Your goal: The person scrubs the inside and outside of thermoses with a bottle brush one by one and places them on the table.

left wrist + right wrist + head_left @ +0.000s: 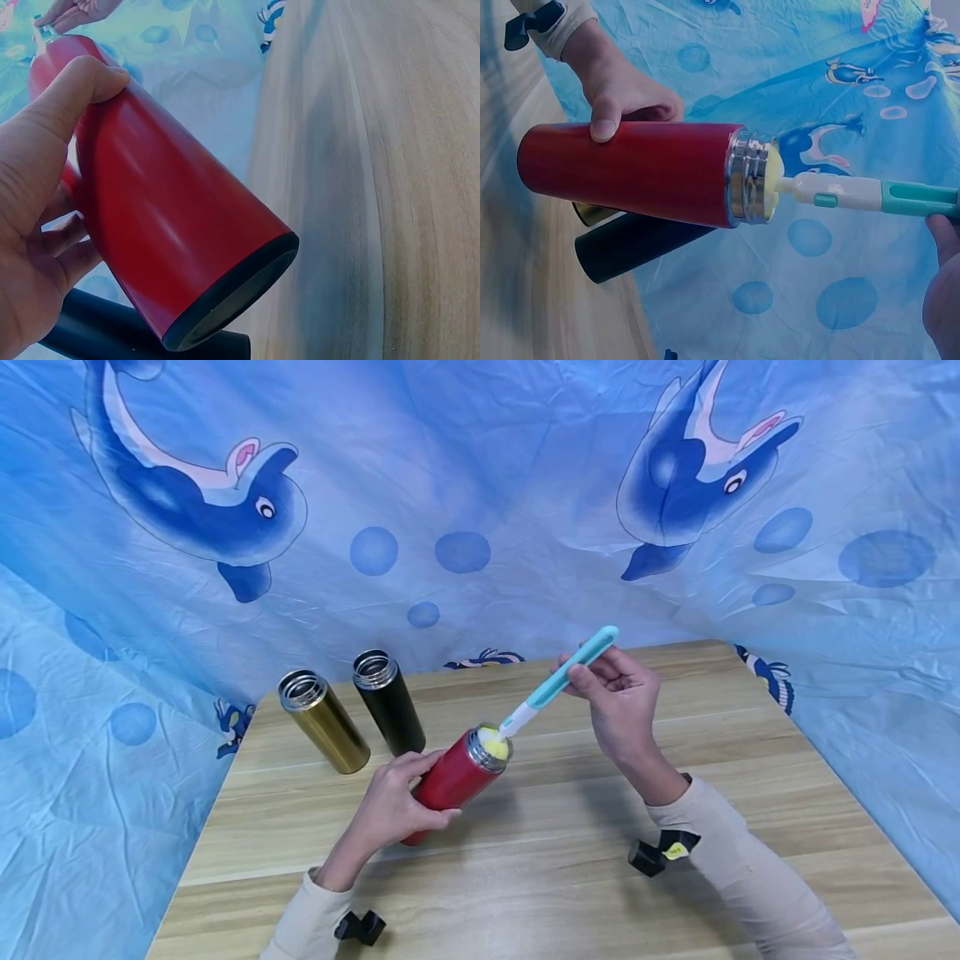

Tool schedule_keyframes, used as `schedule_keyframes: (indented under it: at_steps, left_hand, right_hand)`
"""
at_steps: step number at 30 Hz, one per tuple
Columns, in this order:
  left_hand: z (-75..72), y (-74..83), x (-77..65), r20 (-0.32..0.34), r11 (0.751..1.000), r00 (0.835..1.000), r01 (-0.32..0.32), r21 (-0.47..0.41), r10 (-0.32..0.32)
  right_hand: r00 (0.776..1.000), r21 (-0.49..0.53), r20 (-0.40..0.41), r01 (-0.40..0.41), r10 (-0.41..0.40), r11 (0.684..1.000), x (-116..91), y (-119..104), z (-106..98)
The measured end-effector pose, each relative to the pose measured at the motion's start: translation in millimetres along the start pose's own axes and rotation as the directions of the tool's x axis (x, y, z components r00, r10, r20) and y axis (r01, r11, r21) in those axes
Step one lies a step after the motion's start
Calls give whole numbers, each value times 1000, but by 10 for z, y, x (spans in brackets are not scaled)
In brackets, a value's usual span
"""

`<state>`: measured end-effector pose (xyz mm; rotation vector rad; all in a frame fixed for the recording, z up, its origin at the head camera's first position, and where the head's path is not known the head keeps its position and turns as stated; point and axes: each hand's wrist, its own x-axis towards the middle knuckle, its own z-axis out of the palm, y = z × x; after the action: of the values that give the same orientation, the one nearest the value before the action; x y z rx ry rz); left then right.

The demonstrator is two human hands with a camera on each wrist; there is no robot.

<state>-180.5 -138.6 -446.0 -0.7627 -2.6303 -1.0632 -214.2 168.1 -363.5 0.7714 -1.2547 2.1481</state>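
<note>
A red thermos bottle (457, 774) is gripped round its body by my left hand (397, 806); it tilts with its metal mouth up to the right. In the left wrist view its dark-rimmed base faces the camera, lifted off the table. My right hand (621, 693) holds the teal handle of a bottle brush (558, 681) between thumb and fingers. The brush's white neck slopes down to a yellow sponge head (495, 744) sitting in the bottle mouth. From the right wrist view, part of the sponge (773, 178) bulges out past the threaded metal neck (750, 178).
Behind my left hand a gold bottle (327, 727) and a black bottle (393, 708) stand without lids on the wooden table (570, 877). A blue curtain (510, 477) printed with dolphins hangs close behind the table and along its sides.
</note>
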Motion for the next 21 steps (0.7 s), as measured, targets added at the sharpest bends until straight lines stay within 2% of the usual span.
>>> schedule_keyframes:
  at_steps: [10,15,21]
  left_hand:
    - [23,28,2,-24,999,1000,17,39,-16]
    - [24,28,5,-37,998,999,5,63,-3]
    - [20,35,0,-28,997,999,17,74,-15]
  right_hand:
    - [990,-64,-143,10,-20,998,-82,23,71]
    - [983,-104,-181,10,-29,995,-128,25,110]
    - [979,-164,-206,-40,5,986,-198,68,129]
